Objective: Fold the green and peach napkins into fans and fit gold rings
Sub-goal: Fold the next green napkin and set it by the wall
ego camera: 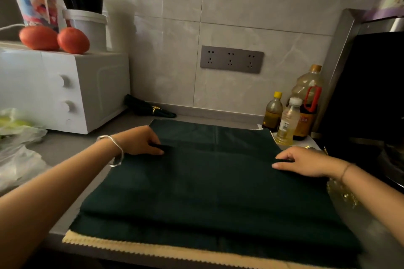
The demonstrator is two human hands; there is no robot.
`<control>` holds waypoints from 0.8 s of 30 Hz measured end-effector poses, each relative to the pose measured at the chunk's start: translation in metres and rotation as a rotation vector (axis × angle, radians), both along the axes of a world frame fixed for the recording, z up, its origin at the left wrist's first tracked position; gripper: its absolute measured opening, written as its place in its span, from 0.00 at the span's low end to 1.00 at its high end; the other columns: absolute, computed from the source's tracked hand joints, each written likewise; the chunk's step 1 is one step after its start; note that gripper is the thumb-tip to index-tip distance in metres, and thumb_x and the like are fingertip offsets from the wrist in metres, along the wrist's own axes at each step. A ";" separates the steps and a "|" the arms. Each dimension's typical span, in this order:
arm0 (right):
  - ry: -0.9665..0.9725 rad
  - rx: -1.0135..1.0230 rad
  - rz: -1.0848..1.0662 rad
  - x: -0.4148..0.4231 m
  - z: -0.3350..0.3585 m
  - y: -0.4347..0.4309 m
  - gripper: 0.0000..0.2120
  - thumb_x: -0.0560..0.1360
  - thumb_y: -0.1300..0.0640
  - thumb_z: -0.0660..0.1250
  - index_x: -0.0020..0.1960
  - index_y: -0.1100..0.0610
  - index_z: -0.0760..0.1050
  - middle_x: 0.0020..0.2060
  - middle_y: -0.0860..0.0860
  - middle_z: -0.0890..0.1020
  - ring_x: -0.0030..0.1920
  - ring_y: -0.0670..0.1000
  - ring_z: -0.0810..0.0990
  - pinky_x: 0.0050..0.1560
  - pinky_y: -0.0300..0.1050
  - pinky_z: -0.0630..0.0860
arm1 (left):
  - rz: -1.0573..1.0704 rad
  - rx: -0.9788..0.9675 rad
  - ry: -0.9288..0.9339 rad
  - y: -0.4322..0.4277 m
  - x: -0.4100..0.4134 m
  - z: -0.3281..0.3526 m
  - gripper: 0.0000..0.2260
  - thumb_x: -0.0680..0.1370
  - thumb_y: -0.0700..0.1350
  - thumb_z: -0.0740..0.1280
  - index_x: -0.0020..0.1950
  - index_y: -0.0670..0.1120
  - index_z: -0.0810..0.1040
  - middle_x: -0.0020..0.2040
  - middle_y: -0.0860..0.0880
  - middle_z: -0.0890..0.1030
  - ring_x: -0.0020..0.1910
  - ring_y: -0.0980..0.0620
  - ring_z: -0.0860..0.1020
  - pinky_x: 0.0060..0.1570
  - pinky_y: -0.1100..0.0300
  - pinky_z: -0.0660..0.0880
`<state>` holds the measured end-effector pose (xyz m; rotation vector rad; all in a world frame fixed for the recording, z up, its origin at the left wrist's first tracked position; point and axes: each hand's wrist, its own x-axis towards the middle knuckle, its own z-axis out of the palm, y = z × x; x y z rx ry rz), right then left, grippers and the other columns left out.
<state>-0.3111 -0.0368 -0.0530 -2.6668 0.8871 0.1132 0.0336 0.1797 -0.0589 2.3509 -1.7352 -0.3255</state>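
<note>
On the counter (65, 148) the green napkin (207, 192) lies in the middle. My left hand (140, 142) at its 10 o'clock and right hand (306, 162) at its 2 pinch a fold. Next, I think: press flat, fold back.

microwave (63, 91) crowding left, bottles (293, 113) right, open counter (135, 120) behind cloth

A plain dark green napkin (207, 192) is being shown above a peach napkin (153, 249) with a zigzag-cut edge, while two red tomatoes (73, 40) are being displayed on a white microwave (54, 91).
</note>
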 end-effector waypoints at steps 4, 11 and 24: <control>-0.124 -0.177 -0.070 0.028 -0.031 -0.040 0.05 0.75 0.49 0.67 0.40 0.47 0.76 0.40 0.43 0.79 0.44 0.44 0.77 0.45 0.37 0.73 | 0.143 -0.098 -0.145 -0.040 0.017 -0.034 0.10 0.76 0.52 0.68 0.51 0.47 0.81 0.42 0.50 0.78 0.45 0.51 0.77 0.44 0.60 0.71; -0.231 -0.237 -0.261 0.063 -0.068 -0.081 0.04 0.75 0.50 0.68 0.47 0.49 0.75 0.48 0.48 0.79 0.50 0.49 0.77 0.49 0.43 0.75 | 0.236 -0.186 -0.198 -0.085 0.028 -0.062 0.10 0.80 0.49 0.62 0.60 0.48 0.74 0.56 0.48 0.78 0.55 0.49 0.77 0.51 0.58 0.71; -0.346 -0.365 -0.330 0.077 -0.091 -0.089 0.10 0.73 0.52 0.70 0.52 0.52 0.75 0.50 0.50 0.80 0.54 0.52 0.77 0.55 0.46 0.72 | 0.327 -0.259 -0.246 -0.108 0.035 -0.088 0.11 0.79 0.49 0.63 0.60 0.48 0.72 0.61 0.47 0.76 0.61 0.47 0.73 0.61 0.53 0.68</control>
